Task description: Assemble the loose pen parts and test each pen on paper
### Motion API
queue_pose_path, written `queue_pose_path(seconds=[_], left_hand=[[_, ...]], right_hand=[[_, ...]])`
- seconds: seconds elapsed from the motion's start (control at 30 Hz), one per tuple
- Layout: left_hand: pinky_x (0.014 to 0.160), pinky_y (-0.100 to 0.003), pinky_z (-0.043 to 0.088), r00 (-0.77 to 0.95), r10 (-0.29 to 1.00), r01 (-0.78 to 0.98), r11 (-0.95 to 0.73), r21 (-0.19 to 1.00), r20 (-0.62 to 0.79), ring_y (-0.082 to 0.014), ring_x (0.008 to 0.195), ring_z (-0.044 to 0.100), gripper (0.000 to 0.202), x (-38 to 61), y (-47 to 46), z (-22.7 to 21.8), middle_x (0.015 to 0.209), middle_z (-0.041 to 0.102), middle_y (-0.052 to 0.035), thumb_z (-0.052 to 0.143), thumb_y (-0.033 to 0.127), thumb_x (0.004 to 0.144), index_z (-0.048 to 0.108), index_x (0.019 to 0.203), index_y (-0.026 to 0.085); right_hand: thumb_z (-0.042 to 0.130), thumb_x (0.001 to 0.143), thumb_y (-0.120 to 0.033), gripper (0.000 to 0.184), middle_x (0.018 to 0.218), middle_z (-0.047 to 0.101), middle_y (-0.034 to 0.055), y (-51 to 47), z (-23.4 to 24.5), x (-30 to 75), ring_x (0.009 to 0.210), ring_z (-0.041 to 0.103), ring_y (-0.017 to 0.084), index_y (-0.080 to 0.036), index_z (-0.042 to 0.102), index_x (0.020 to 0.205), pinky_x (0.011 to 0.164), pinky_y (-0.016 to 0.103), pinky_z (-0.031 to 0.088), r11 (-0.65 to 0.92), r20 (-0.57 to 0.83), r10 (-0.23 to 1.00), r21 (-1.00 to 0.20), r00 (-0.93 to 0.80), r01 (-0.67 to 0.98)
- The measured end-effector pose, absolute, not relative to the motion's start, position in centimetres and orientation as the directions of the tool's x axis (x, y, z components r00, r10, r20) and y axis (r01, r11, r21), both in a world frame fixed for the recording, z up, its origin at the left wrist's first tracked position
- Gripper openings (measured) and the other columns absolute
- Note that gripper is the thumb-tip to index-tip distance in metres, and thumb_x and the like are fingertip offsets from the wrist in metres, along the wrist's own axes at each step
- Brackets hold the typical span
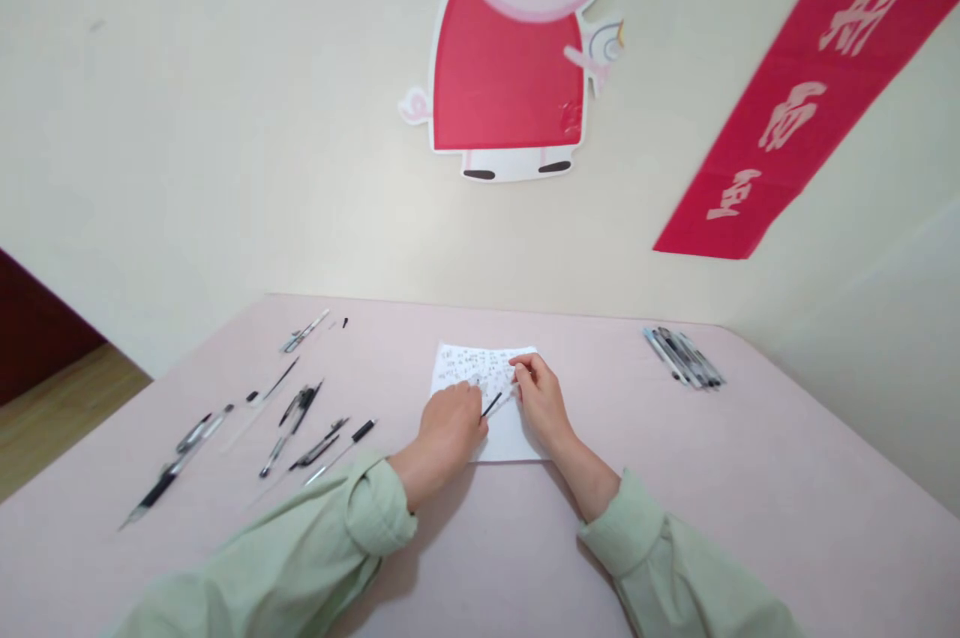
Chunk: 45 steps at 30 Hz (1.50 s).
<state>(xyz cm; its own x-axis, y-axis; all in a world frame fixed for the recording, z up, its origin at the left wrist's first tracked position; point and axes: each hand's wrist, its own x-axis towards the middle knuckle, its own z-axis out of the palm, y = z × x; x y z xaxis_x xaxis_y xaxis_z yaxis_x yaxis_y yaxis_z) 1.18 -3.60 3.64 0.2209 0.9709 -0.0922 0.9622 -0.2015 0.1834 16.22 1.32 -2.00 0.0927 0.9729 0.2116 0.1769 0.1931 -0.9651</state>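
- We find the dark pen part [492, 405] between the hands, over the written sheet [516, 442].
- Left hand [450, 426]: fingers curled in, apparently pinching that part; exact contact is hidden.
- Right hand [541, 404]: fingertips beside a pale, slim piece [508, 393]; we cannot tell whether they grip it.
- We would advise holding close to the ends, lining both pieces up straight, and pushing gently to avoid bending.
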Motion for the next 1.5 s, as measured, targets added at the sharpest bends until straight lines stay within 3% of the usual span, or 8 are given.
queue_pose_path(seconds=[0.13, 0.27, 0.53, 0.73, 0.93, 1.13, 1.4, 1.5], left_hand=[[0.077, -0.032, 0.045, 0.227, 0.972, 0.964, -0.215, 0.156, -0.068, -0.0245, 0.093, 0.063, 0.019, 0.2, -3.4, 3.0, 0.099, 0.066, -0.0117, 0.054, 0.03, 0.085, 0.063, 0.095, 0.017], [0.081, -0.031, 0.045, 0.17, 0.985, 0.98, -0.167, 0.109, -0.025, -0.0228, 0.096, 0.062, 0.022, -4.1, -2.1, 4.4, 0.102, 0.066, -0.0107, 0.051, 0.035, 0.088, 0.062, 0.097, 0.018], [0.081, -0.035, 0.048, -0.3, 0.954, 0.952, 0.301, -0.062, 0.015, -0.0287, 0.104, 0.062, 0.026, -17.6, 3.8, 5.8, 0.113, 0.062, -0.0192, 0.05, 0.024, 0.087, 0.059, 0.109, 0.012], [0.076, -0.034, 0.05, -0.39, 0.919, 0.919, 0.392, -0.031, 0.05, -0.0311, 0.098, 0.064, 0.028, -21.0, 6.6, 3.6, 0.107, 0.064, -0.0195, 0.06, 0.024, 0.079, 0.063, 0.105, 0.012], [0.071, -0.03, 0.048, -0.41, 0.91, 0.912, 0.409, 0.029, 0.057, -0.027, 0.095, 0.066, 0.025, -21.2, 7.7, 2.2, 0.101, 0.067, -0.0171, 0.05, 0.016, 0.081, 0.063, 0.103, 0.013], [0.073, -0.029, 0.048, -0.441, 0.895, 0.897, 0.435, 0.084, 0.073, -0.0255, 0.098, 0.064, 0.028, -21.5, 8.7, 2.0, 0.106, 0.067, -0.0177, 0.045, 0.021, 0.086, 0.061, 0.107, 0.011], [0.079, -0.029, 0.047, -0.429, 0.902, 0.897, 0.432, 0.097, -0.054, -0.0279, 0.106, 0.062, 0.024, -22.2, 11.2, 2.2, 0.107, 0.066, -0.0209, 0.056, 0.023, 0.085, 0.064, 0.102, 0.008], [0.082, -0.033, 0.05, -0.419, 0.902, 0.897, 0.429, 0.106, -0.104, -0.0248, 0.103, 0.062, 0.029, -22.0, 11.6, 2.4, 0.11, 0.064, -0.017, 0.058, 0.029, 0.088, 0.062, 0.107, 0.009]], right_hand=[[0.048, 0.08, -0.035, 0.02, 0.077, 0.062, 0.002, 1.4, -2.0, 16.6, 0.071, 0.057, 0.018, -0.02, 0.061, 0.087, 0.069, 0.03, 0.044, 0.226, 0.271, 0.955, -0.927, 0.118, 0.298], [0.048, 0.081, -0.036, 0.022, 0.08, 0.063, 0.0037, 1.3, -2.1, 16.7, 0.076, 0.058, 0.021, -0.02, 0.061, 0.088, 0.073, 0.032, 0.044, 0.211, 0.258, 0.961, -0.915, 0.098, 0.345], [0.046, 0.082, -0.038, 0.023, 0.082, 0.064, 0.0045, 1.2, -2.4, 16.5, 0.076, 0.06, 0.021, -0.02, 0.06, 0.089, 0.073, 0.033, 0.045, 0.211, 0.24, 0.97, -0.902, 0.031, 0.376], [0.046, 0.083, -0.037, 0.024, 0.083, 0.065, 0.005, 1.2, -2.5, 16.4, 0.077, 0.061, 0.022, -0.02, 0.061, 0.09, 0.072, 0.033, 0.045, 0.205, 0.231, 0.973, -0.896, 0.018, 0.395], [0.045, 0.083, -0.038, 0.025, 0.087, 0.067, 0.0052, 1.2, -2.4, 16.5, 0.078, 0.061, 0.022, -0.02, 0.061, 0.091, 0.073, 0.033, 0.045, 0.203, 0.225, 0.974, -0.894, 0.008, 0.399], [0.046, 0.083, -0.038, 0.025, 0.084, 0.067, 0.0044, 1.3, -2.5, 16.4, 0.077, 0.062, 0.021, -0.021, 0.062, 0.09, 0.071, 0.032, 0.045, 0.184, 0.204, 0.979, -0.9, 0.009, 0.395], [0.045, 0.084, -0.038, 0.024, 0.077, 0.066, 0.0031, 1.2, -2.2, 16.3, 0.076, 0.062, 0.022, -0.021, 0.062, 0.089, 0.07, 0.032, 0.045, 0.182, 0.194, 0.981, -0.894, -0.012, 0.409], [0.045, 0.083, -0.038, 0.024, 0.076, 0.066, 0.0028, 1.2, -2.3, 16.3, 0.074, 0.062, 0.022, -0.022, 0.062, 0.088, 0.067, 0.031, 0.045, 0.168, 0.177, 0.984, -0.899, -0.017, 0.405]])
